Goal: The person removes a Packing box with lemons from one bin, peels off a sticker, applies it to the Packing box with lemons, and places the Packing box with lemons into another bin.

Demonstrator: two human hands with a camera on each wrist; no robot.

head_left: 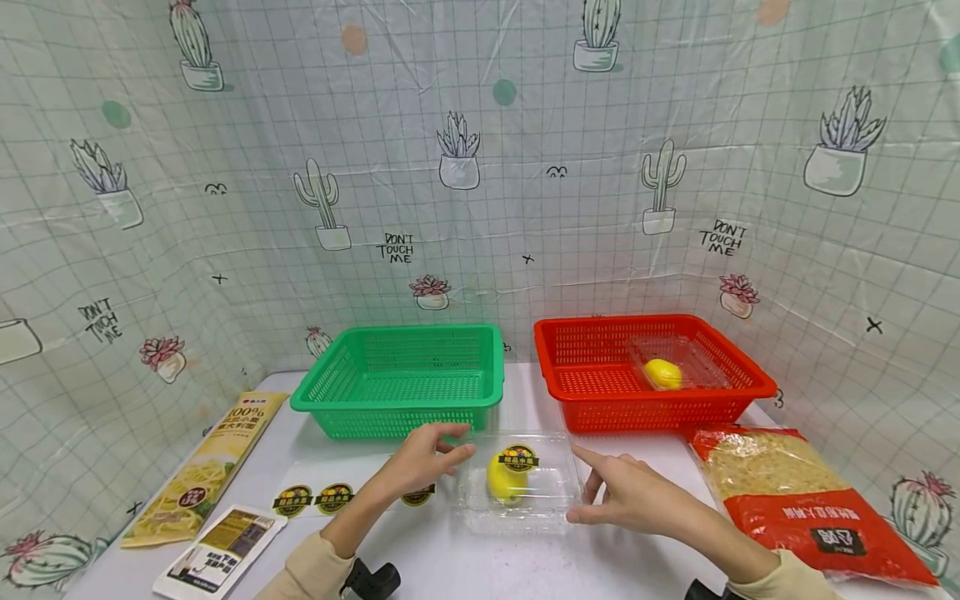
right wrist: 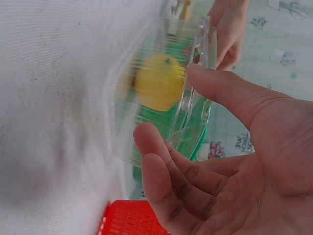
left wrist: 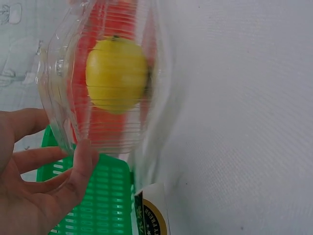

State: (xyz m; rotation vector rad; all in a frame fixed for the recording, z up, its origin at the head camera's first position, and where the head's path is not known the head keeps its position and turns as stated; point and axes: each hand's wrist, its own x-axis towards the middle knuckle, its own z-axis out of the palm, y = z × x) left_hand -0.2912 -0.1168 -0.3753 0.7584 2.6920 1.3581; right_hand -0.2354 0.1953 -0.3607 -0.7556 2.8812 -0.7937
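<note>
Clear, stickered plastic box [head_left: 551, 490] contains one yellow fruit [head_left: 506, 482].

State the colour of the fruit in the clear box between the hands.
The fruit is yellow, clearest in the left wrist view.

Apparently narrow gap between baskets [head_left: 397, 421]
</note>
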